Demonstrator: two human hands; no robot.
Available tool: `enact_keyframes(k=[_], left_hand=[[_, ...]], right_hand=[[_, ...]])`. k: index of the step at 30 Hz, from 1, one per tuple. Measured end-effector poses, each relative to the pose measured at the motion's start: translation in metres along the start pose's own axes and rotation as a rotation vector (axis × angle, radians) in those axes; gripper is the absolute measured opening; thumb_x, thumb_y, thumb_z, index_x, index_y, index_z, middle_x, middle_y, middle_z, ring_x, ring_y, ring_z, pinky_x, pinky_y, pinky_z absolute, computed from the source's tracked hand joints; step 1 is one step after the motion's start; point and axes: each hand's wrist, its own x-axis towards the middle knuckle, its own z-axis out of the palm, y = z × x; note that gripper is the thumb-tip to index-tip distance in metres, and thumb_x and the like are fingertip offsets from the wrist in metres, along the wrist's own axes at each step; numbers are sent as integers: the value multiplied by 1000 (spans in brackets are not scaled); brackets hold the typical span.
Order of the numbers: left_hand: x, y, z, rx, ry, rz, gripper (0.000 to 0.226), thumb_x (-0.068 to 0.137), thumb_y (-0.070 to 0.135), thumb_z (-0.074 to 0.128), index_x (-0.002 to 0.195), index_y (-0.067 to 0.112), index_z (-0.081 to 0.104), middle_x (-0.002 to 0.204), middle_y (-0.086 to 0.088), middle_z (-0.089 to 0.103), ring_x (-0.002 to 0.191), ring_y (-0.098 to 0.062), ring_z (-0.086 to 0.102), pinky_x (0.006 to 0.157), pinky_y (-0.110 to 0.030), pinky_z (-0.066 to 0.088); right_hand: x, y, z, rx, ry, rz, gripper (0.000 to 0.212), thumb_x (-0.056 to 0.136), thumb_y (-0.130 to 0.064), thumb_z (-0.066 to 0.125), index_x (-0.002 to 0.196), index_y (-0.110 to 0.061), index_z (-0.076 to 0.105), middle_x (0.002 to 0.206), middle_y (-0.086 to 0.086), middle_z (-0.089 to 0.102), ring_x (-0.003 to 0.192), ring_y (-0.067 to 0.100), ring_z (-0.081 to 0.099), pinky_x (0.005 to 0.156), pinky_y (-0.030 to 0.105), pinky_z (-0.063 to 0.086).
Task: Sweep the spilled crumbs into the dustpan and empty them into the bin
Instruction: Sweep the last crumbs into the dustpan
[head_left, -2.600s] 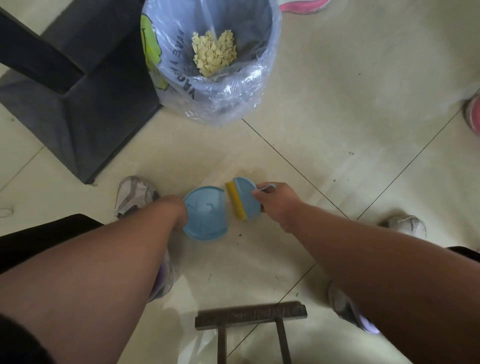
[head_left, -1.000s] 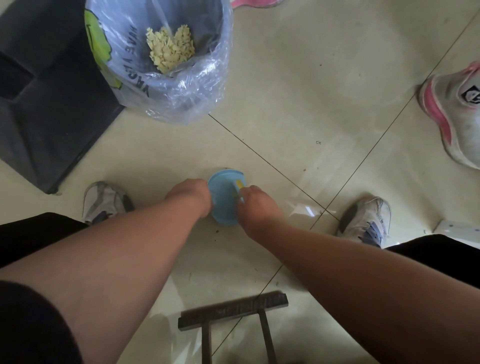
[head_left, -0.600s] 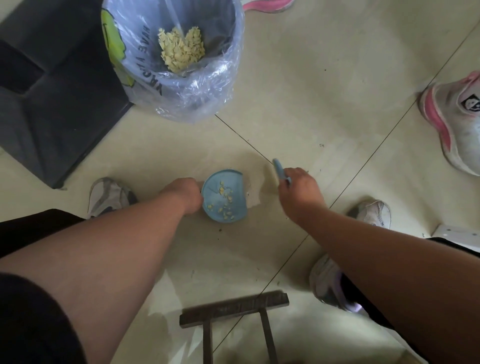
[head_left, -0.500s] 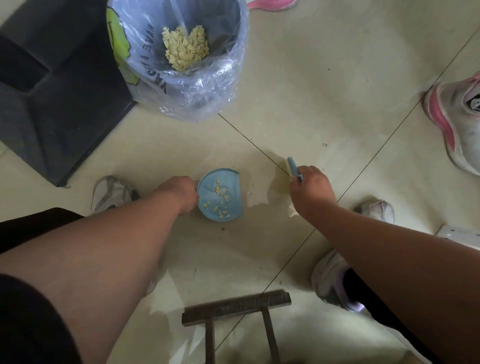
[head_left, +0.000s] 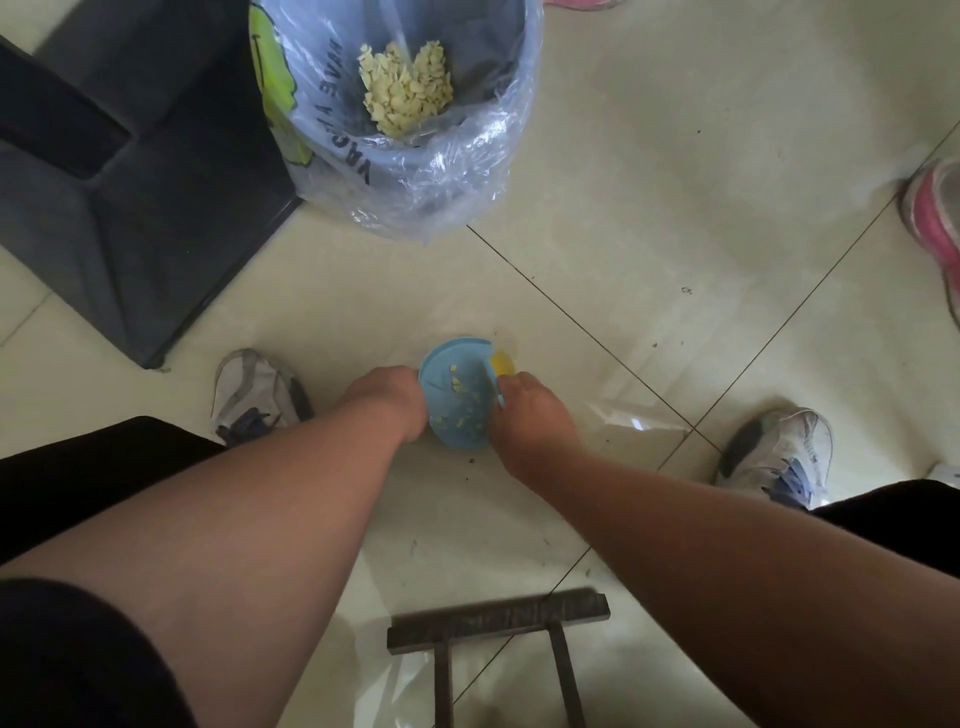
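Left hand (head_left: 387, 400) holds the blue dustpan (head_left: 457, 395) flat on the floor, right hand (head_left: 524, 410) grasps the little brush (head_left: 500, 371) at its lip. Crumbs (head_left: 460, 402) lie in the pan; emptying into the bin (head_left: 410, 119), just ahead, remains.

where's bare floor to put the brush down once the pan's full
The widest bare floor lies right of the bin, running toward the pink shoe. A smaller patch sits between the dustpan and the right grey shoe. It's crowded left of the bin by the dark furniture base, and between the arms by the wooden stool.
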Motion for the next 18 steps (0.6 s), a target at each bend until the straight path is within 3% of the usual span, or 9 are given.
enact_keyframes(k=[4,8,11,14,18], left_hand=[[10,-8,6,-44,-21,-18,32,96,25,61,122,9,71,123,-17,71,105,-36,72,82,-34,54],[18,-21,3,-74,-36,-18,38,96,30,61,125,9,71,128,-17,70,114,-35,68,83,-31,48],[21,-33,-1,-60,-34,-14,36,99,28,58,127,9,70,130,-16,69,116,-34,67,82,-31,47],[20,-43,-5,-27,-12,-16,35,100,28,58,125,7,70,130,-16,69,116,-33,67,88,-33,51],[16,-50,-12,-1,-7,-39,32,97,27,61,123,9,71,128,-14,70,114,-32,68,87,-33,52]], right_hand=[[-2,-27,8,44,16,-67,34,98,-16,50,127,-5,62,112,18,60,96,36,57,73,29,31],[-1,-20,-15,112,42,-108,20,98,-18,51,102,-6,67,95,14,59,84,32,56,69,34,37],[6,2,-47,124,167,-54,13,96,-12,53,89,-6,63,84,6,51,76,24,45,66,31,27],[14,35,-69,78,247,121,17,97,-11,50,99,-4,65,92,5,52,84,24,48,70,29,28],[14,56,-70,13,259,233,23,97,-12,47,110,-1,62,107,15,57,96,35,55,78,37,41]])
